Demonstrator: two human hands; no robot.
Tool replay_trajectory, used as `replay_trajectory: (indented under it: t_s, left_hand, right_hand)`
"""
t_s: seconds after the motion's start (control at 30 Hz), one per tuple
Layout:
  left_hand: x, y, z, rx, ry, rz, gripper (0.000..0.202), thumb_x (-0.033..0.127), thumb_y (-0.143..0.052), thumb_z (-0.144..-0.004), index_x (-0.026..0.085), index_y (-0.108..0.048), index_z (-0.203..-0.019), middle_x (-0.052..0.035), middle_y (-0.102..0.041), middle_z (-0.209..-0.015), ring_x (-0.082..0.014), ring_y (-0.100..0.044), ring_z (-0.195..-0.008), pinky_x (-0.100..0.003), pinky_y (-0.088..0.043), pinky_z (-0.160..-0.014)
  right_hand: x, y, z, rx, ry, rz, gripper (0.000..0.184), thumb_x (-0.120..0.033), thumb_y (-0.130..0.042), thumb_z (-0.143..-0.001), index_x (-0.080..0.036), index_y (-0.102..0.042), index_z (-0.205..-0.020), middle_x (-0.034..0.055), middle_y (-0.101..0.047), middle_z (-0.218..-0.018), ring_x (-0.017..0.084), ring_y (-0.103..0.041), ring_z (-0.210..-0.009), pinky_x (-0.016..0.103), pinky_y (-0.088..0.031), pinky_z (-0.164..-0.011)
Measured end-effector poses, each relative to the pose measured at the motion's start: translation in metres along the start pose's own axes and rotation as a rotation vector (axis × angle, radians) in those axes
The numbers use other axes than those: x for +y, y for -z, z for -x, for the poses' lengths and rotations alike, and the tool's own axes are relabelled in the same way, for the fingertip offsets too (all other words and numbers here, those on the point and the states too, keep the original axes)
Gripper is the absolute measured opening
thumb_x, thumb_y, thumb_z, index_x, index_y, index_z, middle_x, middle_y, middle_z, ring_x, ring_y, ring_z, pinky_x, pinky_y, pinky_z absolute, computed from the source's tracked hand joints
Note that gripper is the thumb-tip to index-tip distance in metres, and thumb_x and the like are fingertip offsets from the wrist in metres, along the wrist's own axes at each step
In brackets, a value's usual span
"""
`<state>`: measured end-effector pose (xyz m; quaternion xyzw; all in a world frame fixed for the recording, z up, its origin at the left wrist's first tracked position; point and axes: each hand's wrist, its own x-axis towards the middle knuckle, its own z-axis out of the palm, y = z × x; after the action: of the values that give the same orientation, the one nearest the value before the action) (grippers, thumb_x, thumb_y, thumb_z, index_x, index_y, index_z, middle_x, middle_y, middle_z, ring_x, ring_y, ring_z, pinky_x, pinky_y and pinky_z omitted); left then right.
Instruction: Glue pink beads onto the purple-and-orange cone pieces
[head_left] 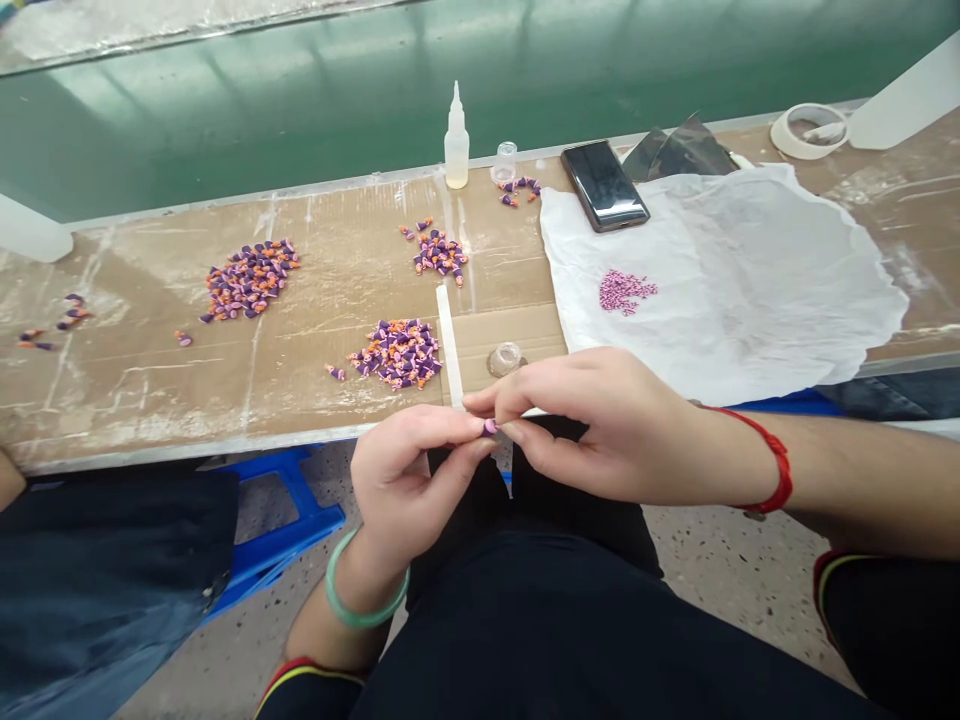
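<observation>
My left hand (pixel 409 480), with a green bangle at the wrist, and my right hand (pixel 600 425), with a red cord at the wrist, meet above the table's front edge. Their fingertips pinch a small purple piece (pixel 490 426) between them. A narrow white strip (pixel 450 335) runs from the table down behind my fingers. Heaps of small purple-and-orange pieces (pixel 397 352) lie on the cardboard tabletop (pixel 510 335) to the left of my hands. Pink beads (pixel 627 291) lie on a crumpled white sheet (pixel 720 280) beyond my right hand.
At the back of the table stand a glue bottle (pixel 456 145), a small clear cup (pixel 505 162), a black phone (pixel 604 185) and a tape roll (pixel 810 130). A small clear dish (pixel 505 360) sits near my hands. A blue stool (pixel 292 510) stands below the table.
</observation>
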<state>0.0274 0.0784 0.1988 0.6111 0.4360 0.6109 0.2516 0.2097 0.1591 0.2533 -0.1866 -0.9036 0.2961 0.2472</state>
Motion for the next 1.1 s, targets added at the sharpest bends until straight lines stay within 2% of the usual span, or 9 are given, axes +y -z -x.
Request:
replay_trajectory:
  t_s: [0.13,0.33,0.5,0.63,0.7,0.8,0.93,1.0,1.1]
  left_hand:
    - [0.002,0.003,-0.002,0.029,-0.11,-0.104,0.031,0.001,-0.076,-0.08,0.023,-0.074,-0.102,0.0004,-0.08,-0.091,-0.0131,-0.075,-0.081,-0.024,-0.061,-0.076]
    - [0.005,0.005,-0.007,0.005,-0.243,-0.22,0.029,0.0,-0.074,-0.08,0.022,-0.071,-0.098,-0.0014,-0.078,-0.095,-0.0134,-0.073,-0.08,-0.026,-0.06,-0.072]
    - [0.007,0.002,-0.007,-0.007,-0.251,-0.28,0.027,0.0,-0.073,-0.081,0.022,-0.069,-0.096,-0.0003,-0.077,-0.094,-0.0138,-0.071,-0.081,-0.026,-0.059,-0.071]
    - [0.004,0.006,-0.008,-0.025,-0.197,-0.289,0.024,0.003,-0.073,-0.082,0.023,-0.068,-0.095,-0.0001,-0.075,-0.093,-0.0142,-0.07,-0.082,-0.027,-0.056,-0.074]
    - [-0.003,0.019,-0.008,-0.071,-0.136,-0.355,0.017,0.008,-0.072,-0.084,0.023,-0.067,-0.092,-0.0011,-0.073,-0.093,-0.0159,-0.068,-0.085,-0.03,-0.055,-0.077]
    - [-0.021,0.051,-0.004,-0.129,-0.018,-0.579,0.01,0.013,-0.07,-0.086,0.022,-0.067,-0.086,-0.0032,-0.07,-0.094,-0.0195,-0.065,-0.091,-0.035,-0.053,-0.084]
    - [-0.048,0.092,-0.001,-0.143,0.122,-0.826,0.006,0.018,-0.068,-0.087,0.023,-0.07,-0.083,-0.0044,-0.066,-0.092,-0.0231,-0.062,-0.094,-0.04,-0.051,-0.086]
    - [-0.058,0.104,-0.004,-0.123,0.154,-0.869,0.005,0.02,-0.068,-0.086,0.022,-0.071,-0.083,-0.0048,-0.065,-0.092,-0.024,-0.062,-0.095,-0.042,-0.05,-0.087]
    - [-0.068,0.11,-0.018,-0.109,0.165,-0.897,0.005,0.023,-0.069,-0.085,0.023,-0.074,-0.085,-0.0049,-0.064,-0.093,-0.0244,-0.061,-0.094,-0.043,-0.049,-0.087]
  right_hand:
    - [0.002,-0.003,0.008,0.119,0.137,0.115,0.012,-0.01,-0.055,-0.095,-0.018,-0.063,-0.1,0.0086,-0.075,-0.115,0.016,-0.074,-0.098,0.025,-0.06,-0.081]
    - [0.001,-0.003,0.009,0.176,0.209,0.201,0.009,-0.013,-0.056,-0.097,-0.018,-0.064,-0.098,0.0094,-0.075,-0.117,0.017,-0.075,-0.099,0.028,-0.062,-0.08]
    - [0.002,-0.004,0.007,0.182,0.266,0.247,0.01,-0.01,-0.056,-0.096,-0.016,-0.063,-0.099,0.0095,-0.074,-0.119,0.018,-0.074,-0.102,0.029,-0.062,-0.084]
    - [0.007,0.0,0.008,0.18,0.255,0.261,0.008,-0.011,-0.056,-0.096,-0.017,-0.062,-0.097,0.0102,-0.075,-0.118,0.019,-0.074,-0.099,0.029,-0.062,-0.082]
    - [0.013,0.005,0.013,0.199,0.199,0.299,0.008,-0.011,-0.057,-0.095,-0.019,-0.061,-0.096,0.0087,-0.076,-0.115,0.019,-0.075,-0.096,0.03,-0.062,-0.08]
    - [0.03,0.016,0.027,0.263,0.077,0.431,0.009,-0.013,-0.059,-0.094,-0.023,-0.06,-0.093,0.0047,-0.079,-0.103,0.019,-0.077,-0.088,0.028,-0.061,-0.076]
    - [0.058,0.024,0.054,0.289,-0.11,0.564,0.009,-0.022,-0.057,-0.096,-0.025,-0.062,-0.09,0.0015,-0.079,-0.093,0.019,-0.076,-0.071,0.027,-0.059,-0.059]
    - [0.069,0.024,0.064,0.281,-0.189,0.552,0.012,-0.027,-0.055,-0.096,-0.025,-0.064,-0.089,0.0014,-0.079,-0.093,0.018,-0.074,-0.062,0.028,-0.058,-0.056]
    - [0.08,0.023,0.073,0.266,-0.243,0.532,0.012,-0.03,-0.054,-0.096,-0.026,-0.065,-0.09,0.0014,-0.079,-0.094,0.016,-0.069,-0.051,0.028,-0.059,-0.058]
